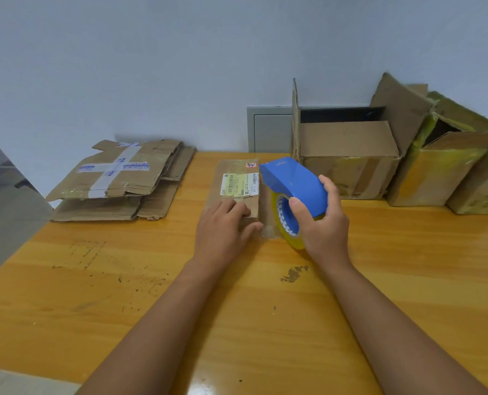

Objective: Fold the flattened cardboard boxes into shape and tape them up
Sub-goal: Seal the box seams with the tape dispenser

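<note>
Wooden table (94, 280) — barcode-labelled box (237, 189), blue dispenser (294, 181)

Small labelled box (237, 186) flat on table (123, 280)

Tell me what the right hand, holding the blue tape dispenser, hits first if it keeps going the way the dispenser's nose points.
Probably the open cardboard box by the wall. The right hand aims the tape dispenser away and slightly left, its nose beside the small box. Depth is unclear; it may pass left and meet the wall panel.

label print (238, 183) illegible, rightmost box (482, 189) cropped
</note>
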